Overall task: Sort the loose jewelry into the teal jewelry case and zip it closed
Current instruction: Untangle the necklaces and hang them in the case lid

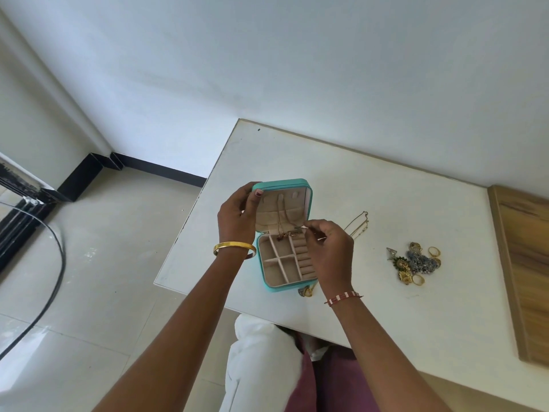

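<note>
Left hand: the left hand (237, 217) grips the left edge of the raised lid (282, 203), thumb curled over its rim; a gold bangle (234, 248) circles the wrist.
Right hand: the right hand (328, 245) hovers over the case's right side at the hinge, fingers curled and pinching a thin chain necklace (285, 224); a red and white thread band (343, 298) sits on the wrist.
Case: the teal jewelry case (269, 288) stands open near the left front edge of the white table (386, 188), lid upright, beige lining inside.
Tray: four square compartments on the left, ring rolls on the right.
Necklace: hangs down the lid's lining to a small pendant at the hinge.
Loose pile: earrings, rings and a blue beaded piece lie heaped (416, 263) well to the right of the case.
Second chain: a gold chain (358, 224) lies just beyond the right hand.
Small piece: a ring-like item (306, 292) touches the case's front right corner.
Hard to tell: the right hand covers part of the ring rolls; single items in the heap cannot be separated.
Cut off: a wooden board (523, 278) runs out of the right edge.
</note>
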Demonstrator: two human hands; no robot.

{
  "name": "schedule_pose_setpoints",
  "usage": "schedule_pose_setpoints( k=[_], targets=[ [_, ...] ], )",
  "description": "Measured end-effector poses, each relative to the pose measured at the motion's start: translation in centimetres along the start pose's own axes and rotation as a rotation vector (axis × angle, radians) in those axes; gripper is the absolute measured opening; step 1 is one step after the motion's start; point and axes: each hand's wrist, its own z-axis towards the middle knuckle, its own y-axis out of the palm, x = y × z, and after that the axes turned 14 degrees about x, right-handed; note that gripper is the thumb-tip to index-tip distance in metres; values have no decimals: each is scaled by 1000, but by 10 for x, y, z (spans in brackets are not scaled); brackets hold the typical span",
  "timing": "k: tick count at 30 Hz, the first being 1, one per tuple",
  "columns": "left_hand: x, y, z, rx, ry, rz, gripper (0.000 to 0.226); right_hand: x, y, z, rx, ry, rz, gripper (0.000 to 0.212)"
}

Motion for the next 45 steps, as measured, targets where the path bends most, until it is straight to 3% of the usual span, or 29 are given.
schedule_pose_setpoints(
  k=[9,20,28,34,38,45],
  targets=[
    [-31,-3,-32,-48,-136,26,33,4,6,-12,-97,-318,-290,14],
    [-30,-4,-37,-14,-315,-46,35,-6,21,-9,-55,-487,-509,18],
    [-31,-4,-37,-10,-267,-53,33,-16,17,-1,-70,-220,-228,9],
    [-31,-4,-37,-15,-253,-53,34,-8,18,7,-57,-184,-238,16],
    [-32,-5,-37,-26,-282,-67,35,0,5,1,39,-111,-192,13],
    [-33,-4,-37,-24,-295,-61,35,2,7,-8,-36,-133,-280,21]
  ],
)
